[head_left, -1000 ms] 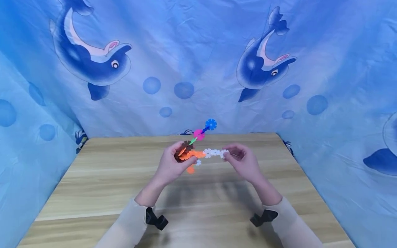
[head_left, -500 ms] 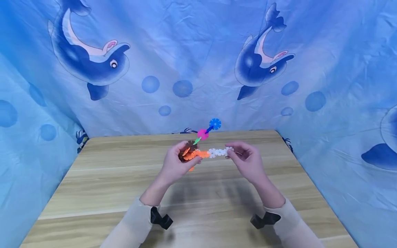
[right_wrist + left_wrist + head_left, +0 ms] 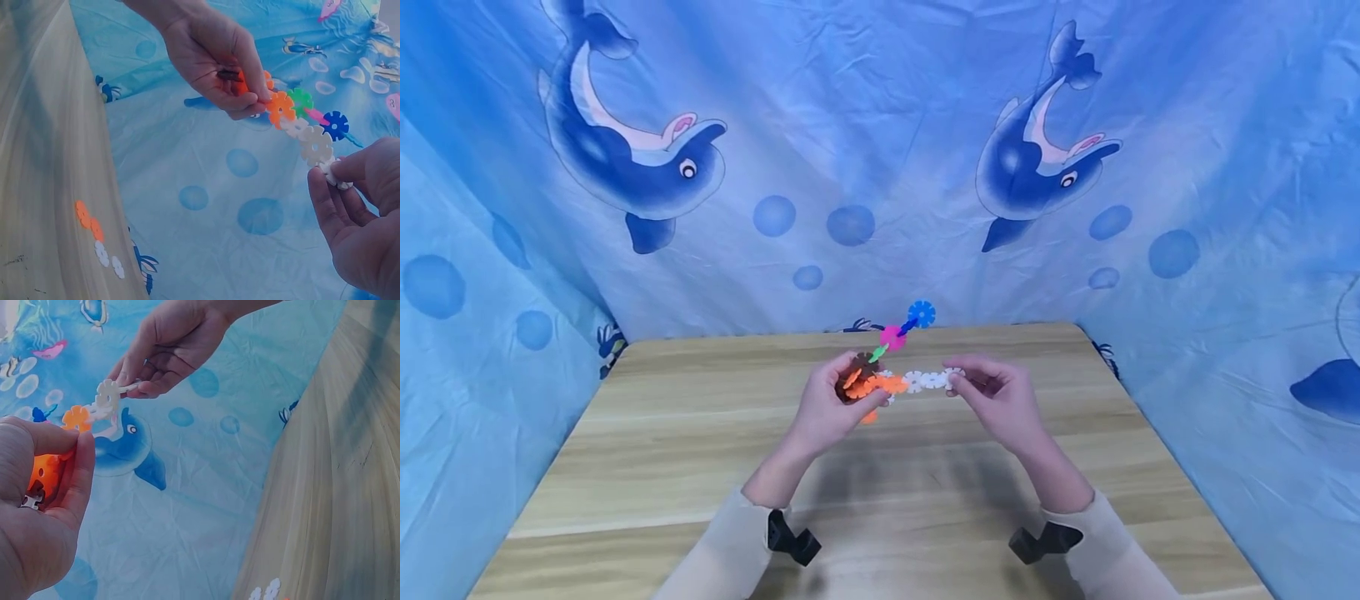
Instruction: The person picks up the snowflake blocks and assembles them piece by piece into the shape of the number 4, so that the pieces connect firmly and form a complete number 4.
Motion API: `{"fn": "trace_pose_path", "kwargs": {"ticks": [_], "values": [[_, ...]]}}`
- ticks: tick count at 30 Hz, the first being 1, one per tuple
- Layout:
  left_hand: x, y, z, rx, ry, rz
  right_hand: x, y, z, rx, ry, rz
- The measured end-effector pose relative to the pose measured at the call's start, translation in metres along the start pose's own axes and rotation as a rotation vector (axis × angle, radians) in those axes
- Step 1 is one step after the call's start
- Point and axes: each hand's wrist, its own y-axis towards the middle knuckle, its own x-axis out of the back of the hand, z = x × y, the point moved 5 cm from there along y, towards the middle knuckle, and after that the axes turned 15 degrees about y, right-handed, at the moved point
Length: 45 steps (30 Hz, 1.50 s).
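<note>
1. Here, the disc chain (image 3: 913, 382) — orange running into white — is stretched between both hands, above the desk (image 3: 647, 458).
2. The left hand (image 3: 826, 406) curls its fingers round the orange part (image 3: 891, 384); the right hand (image 3: 1009, 408) pinches the end white disc (image 3: 326, 170).
3. Steady, level pinches near the joints should probably stop it twisting apart.

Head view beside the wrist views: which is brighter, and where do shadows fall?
Head view: brightest, with soft-edged shadows on the table, lower in the picture than the left hand and right hand. Left wrist view: dimmer, a dark band at the table's upper right. Right wrist view: also dim, shadow toward upper left, yet a joined white disc shows notches.
</note>
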Motion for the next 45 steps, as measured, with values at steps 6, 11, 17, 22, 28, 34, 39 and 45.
{"fn": "trace_pose_path", "kwargs": {"ticks": [6,11,17,22,28,34,39,45], "values": [[-0.002,0.0,0.003,0.015,0.012,0.014,0.002,-0.003,-0.005,-0.028,0.004,0.012],[-0.006,0.003,0.005,0.016,-0.032,0.051,0.005,-0.002,-0.006,-0.036,-0.017,0.029],[-0.006,0.006,0.007,0.024,-0.041,0.077,0.006,-0.001,-0.006,-0.023,0.007,0.048],[-0.004,0.005,0.006,-0.001,-0.028,0.075,0.003,0.001,-0.005,-0.015,0.016,0.058],[-0.003,0.002,0.005,-0.003,-0.012,0.047,0.001,0.001,-0.002,-0.006,-0.013,0.041],[-0.002,0.0,0.005,0.024,-0.008,0.018,0.001,0.004,-0.003,0.024,-0.022,0.018],[0.006,0.001,0.003,0.034,0.003,-0.048,0.002,0.016,-0.014,0.001,0.037,-0.052],[0.016,0.001,-0.003,-0.005,-0.045,-0.073,-0.012,0.029,-0.047,-0.168,-0.033,-0.017]]}}
